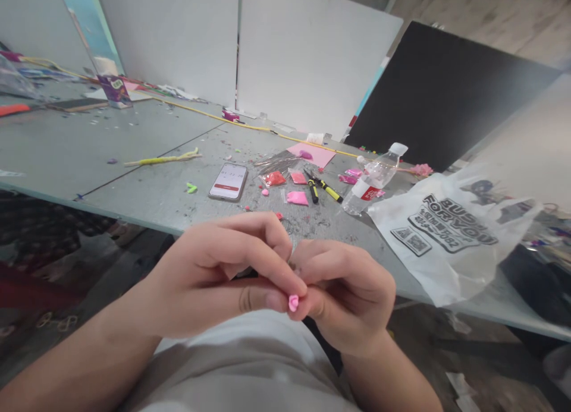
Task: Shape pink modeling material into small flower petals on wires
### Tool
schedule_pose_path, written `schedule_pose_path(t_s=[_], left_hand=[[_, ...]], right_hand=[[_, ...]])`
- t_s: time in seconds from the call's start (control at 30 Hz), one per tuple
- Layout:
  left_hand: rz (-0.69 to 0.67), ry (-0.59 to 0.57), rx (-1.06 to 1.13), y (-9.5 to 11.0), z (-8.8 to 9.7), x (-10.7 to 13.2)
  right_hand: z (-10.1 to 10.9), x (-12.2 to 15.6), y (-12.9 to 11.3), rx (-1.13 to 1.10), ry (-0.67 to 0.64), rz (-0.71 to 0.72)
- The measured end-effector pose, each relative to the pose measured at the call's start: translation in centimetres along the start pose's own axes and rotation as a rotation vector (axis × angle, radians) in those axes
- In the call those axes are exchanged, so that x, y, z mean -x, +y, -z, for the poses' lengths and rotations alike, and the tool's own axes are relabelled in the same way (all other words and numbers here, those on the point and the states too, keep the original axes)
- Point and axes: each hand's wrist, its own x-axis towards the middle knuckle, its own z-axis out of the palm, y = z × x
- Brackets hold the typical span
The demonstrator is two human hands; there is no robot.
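Note:
Close in front of my body, a small lump of pink modelling clay (293,303) sticks out between my fingertips. My left hand (236,269) comes in from the left, its thumb and forefinger pinched on the lump. From the other side my right hand (345,287) meets it, thumb and fingers closed on the same bit of clay. The fingers of both hands touch one another, and what lies behind them is hidden. Beyond on the table are pink clay packets (297,197), an orange-red packet (272,179) and yellow-black pliers (323,188).
A phone (228,181) lies left of the packets, near twisted yellow-green stems (163,159). To the right stand a clear bottle (375,180) and a white plastic bag (450,233). Pink paper (314,154) and a yellow cable (214,116) lie farther back, before white panels (312,55).

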Motion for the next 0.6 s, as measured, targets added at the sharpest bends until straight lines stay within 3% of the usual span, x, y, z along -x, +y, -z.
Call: schedule_pose_path(t_s=[0.2, 0.3, 0.47, 0.6], left_hand=[[0.024, 0.005, 0.152, -1.1, -0.3, 0.1], [0.015, 0.022, 0.108, -2.2, 0.7, -0.4], [0.067, 0.093, -0.319, -7.1, 6.1, -3.9], [0.251, -0.197, -0.846, -12.9, 10.2, -7.8]], right_hand=[[0.1, 0.2, 0.4, -0.02, -0.012, -0.03], [0.8, 0.3, 1.0, 0.043, -0.012, -0.055], [4.0, -2.8, 3.7, 0.2, 0.117, -0.167], [7.1, -7.8, 8.7, 0.324, 0.199, -0.301]])
